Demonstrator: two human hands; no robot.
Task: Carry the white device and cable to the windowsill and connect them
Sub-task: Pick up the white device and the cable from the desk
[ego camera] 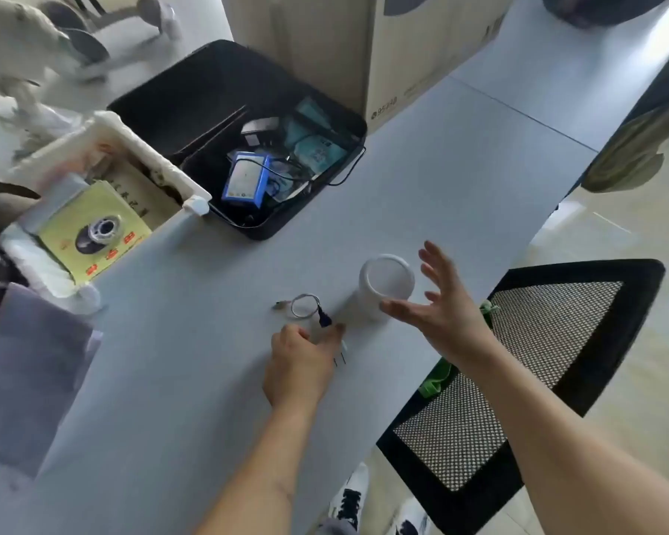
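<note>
A long pale grey-blue worktop [421, 179] runs from the near left to the far right. On its far part stands a large cardboard box [367, 44], and in front of that a black open case [225, 110] holding a blue rectangular pack [246, 179] among dark cords. Left of the case sits a white foam tray [147, 148] with a yellow printed booklet [93, 229] in it. A black mesh office chair [518, 364] stands at the worktop's right edge.

The white cylindrical device [379, 289] stands upright near the right edge, its long axis vertical and its round top facing the camera. The right hand [437, 307] is just beside it, fingers spread wide around its side (contact cannot be told). Left of the device the thin coiled cable [304, 307] lies flat, one plug pointing left, its dark plug pointing toward the left hand [300, 364], whose fingers curl down at the cable's near end; a firm pinch cannot be told.
</note>
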